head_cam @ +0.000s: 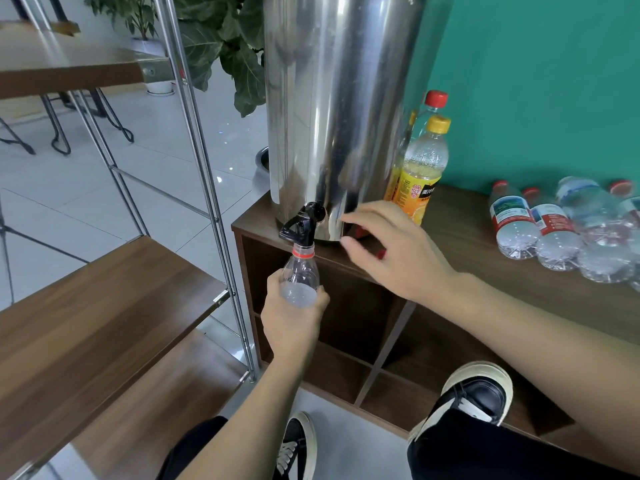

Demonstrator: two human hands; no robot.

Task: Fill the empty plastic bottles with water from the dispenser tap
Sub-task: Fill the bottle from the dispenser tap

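Item: clear plastic bottle, red neck ring, standing upright with its mouth just under the black tap of the steel dispenser; its lower body is being hidden inside the left hand, which is gripping it. Water level hard to make out. Right hand is hovering beside the dispenser base, fingers spread and loosely bent; something red is showing under the palm, mostly covered. Capped bottles are lying on the brown tabletop, the farthest cut off at the frame edge. An orange-labelled bottle is standing behind. Teal wall, metal shelving, potted plant, tiled floor.
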